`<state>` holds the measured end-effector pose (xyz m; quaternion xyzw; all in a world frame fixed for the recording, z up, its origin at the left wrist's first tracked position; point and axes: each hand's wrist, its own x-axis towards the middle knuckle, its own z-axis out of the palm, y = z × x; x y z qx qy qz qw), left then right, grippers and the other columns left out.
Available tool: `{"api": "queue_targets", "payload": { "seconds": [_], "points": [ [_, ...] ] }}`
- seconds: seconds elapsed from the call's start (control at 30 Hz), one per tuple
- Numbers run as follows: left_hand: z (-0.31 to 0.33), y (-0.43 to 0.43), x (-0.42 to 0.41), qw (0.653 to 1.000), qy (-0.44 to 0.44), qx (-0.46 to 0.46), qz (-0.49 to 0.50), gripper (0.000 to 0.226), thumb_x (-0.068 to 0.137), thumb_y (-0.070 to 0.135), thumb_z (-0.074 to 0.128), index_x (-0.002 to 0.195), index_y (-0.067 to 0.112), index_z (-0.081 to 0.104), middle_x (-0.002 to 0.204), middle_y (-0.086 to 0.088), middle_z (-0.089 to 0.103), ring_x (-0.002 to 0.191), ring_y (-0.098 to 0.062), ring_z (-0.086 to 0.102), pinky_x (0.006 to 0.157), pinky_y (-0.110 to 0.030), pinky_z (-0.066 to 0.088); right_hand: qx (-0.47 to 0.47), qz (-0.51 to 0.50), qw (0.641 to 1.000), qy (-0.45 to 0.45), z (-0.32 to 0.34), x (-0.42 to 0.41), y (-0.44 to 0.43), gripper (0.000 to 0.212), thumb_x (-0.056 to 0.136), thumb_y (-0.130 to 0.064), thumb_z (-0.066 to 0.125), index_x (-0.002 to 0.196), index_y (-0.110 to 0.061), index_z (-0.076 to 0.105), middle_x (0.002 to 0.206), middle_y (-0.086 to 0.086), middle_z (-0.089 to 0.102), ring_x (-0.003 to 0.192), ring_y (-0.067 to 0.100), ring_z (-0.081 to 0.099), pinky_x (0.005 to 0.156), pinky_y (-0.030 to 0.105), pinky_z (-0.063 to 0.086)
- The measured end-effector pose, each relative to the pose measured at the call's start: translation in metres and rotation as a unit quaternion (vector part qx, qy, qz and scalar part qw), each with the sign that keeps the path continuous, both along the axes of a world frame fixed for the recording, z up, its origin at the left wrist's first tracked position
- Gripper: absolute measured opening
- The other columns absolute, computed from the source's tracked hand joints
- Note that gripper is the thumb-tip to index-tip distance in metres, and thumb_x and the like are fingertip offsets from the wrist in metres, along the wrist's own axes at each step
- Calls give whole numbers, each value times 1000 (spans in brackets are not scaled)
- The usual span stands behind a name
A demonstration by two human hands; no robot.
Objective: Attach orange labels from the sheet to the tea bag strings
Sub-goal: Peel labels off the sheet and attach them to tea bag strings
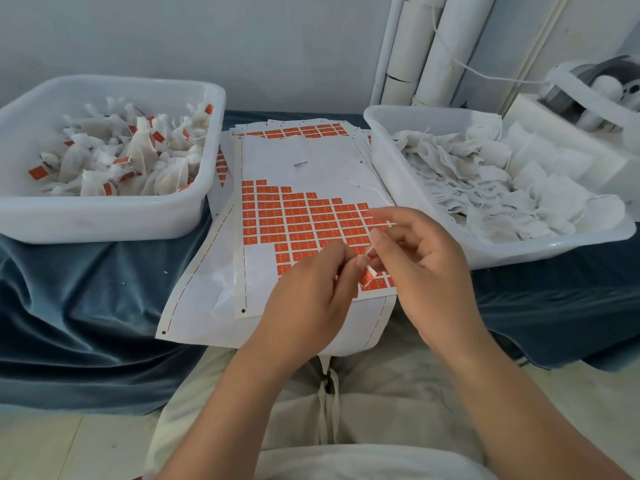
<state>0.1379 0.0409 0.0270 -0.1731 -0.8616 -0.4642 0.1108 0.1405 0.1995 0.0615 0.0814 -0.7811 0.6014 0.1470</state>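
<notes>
- The left hand (311, 289) and the right hand (415, 251) meet near the middle of the picture, over the 5 o'clock corner of the label sheet (298, 216).
- The left hand is pinched shut, with thumb and first finger on one small orange label (367, 276).
- The right hand is partly curled. Its thumb and first finger pinch a thin white string (370, 250) just above that label.
- The string and the label touch where the two hands meet.
- I cannot see the tea bag on this string.
- The label sheet lies flat on the worktop (86, 289), which has a blue cloth over it. Many orange labels sit in rows on the sheet, and its top part is bare white.
- More sheets (304, 129) lie under it, poking out at 12 o'clock.
- At 10 o'clock a white tub (104, 220) holds tea bags with orange labels on them.
- At 2 o'clock another white tub (398, 174) holds plain white tea bags (502, 188) with strings.
</notes>
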Motion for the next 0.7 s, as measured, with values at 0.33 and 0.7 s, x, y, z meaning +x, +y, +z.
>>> {"api": "queue_targets", "payload": {
  "seconds": [0.33, 0.7],
  "points": [
    [7, 0, 2, 958, -84, 270, 38, 31, 106, 35, 58, 83, 16, 64, 74, -9, 64, 71, -36, 64, 64, -52, 60, 116, 123, 983, -74, 2, 1, -4, 26, 105, -41, 61, 92, -19, 69, 82, -4, 75, 78, 15, 76, 71, 24, 60],
    [9, -12, -4, 920, -153, 354, -62, 19, 99, 24, 72, 103, 6, 78, 89, -18, 75, 78, -42, 70, 75, -55, 61, 125, 108, 984, -69, -5, 2, -7, 33, 112, -27, 46, 89, -21, 68, 77, -5, 72, 71, 13, 71, 64, 16, 51]
  ]
}}
